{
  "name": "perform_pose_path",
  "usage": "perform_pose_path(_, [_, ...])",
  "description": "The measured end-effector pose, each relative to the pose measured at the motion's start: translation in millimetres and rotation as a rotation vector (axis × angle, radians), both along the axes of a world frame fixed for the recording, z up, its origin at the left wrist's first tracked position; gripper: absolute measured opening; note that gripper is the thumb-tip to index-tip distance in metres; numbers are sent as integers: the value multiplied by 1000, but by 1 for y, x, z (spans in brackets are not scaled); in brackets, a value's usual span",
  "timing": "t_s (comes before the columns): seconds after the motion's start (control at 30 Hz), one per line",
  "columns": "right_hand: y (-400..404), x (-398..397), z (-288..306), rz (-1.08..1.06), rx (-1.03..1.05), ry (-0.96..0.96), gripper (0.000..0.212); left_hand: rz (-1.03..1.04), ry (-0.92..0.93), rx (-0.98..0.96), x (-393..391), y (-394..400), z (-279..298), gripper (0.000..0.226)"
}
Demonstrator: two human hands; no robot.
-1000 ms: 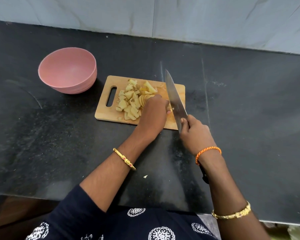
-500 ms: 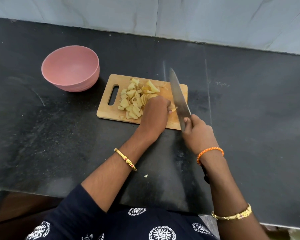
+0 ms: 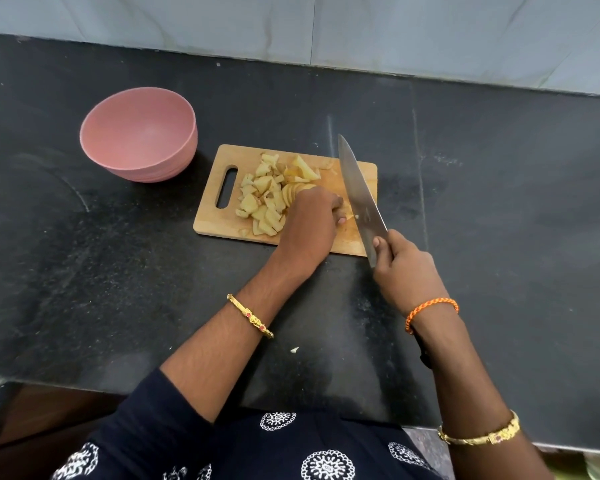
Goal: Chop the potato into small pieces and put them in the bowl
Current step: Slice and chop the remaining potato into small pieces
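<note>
A dark speckled stone surface [image 3: 499, 209] runs up to a pale grey tiled wall [image 3: 430, 32] at the back, one small pale scrap [image 3: 294, 350] lies on it near the front edge, and below is a dark blue garment [image 3: 243, 448] with white round patterns.

Black stone counter [image 3: 499, 209], pale tiled wall [image 3: 430, 36]

Matt wooden cutting board [image 3: 211, 216], shiny metal knife blade [image 3: 359, 195], matt pink bowl [image 3: 153, 168], possibly plastic, speckled dark stone counter [image 3: 499, 220]
</note>
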State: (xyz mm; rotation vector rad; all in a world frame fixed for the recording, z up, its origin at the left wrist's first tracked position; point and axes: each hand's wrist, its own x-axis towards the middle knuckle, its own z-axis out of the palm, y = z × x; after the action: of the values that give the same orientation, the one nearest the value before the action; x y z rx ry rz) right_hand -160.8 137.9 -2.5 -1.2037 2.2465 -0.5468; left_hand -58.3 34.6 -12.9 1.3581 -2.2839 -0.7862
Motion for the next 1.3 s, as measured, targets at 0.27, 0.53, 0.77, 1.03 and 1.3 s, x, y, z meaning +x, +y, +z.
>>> perform_pose_path(0.27, [-11, 0, 1, 30, 60, 31, 22, 1, 61, -62, 1, 1, -2, 22])
perform_pose_path(0.53, [4, 13, 5, 20, 182, 33, 25, 30, 114, -66, 2, 6, -4, 25])
perform_pose_path(0.77, [20, 10, 18, -72, -14, -12, 33, 75, 122, 5, 6, 3, -5, 24])
perform_pose_path(1.03, [-2, 13, 7, -32, 25, 29, 24, 70, 145, 14, 7, 1, -4, 25])
perform_pose_path(1.3, [-8, 13, 10, 21, 55, 79, 21, 40, 135, 41, 9, -2, -3, 25])
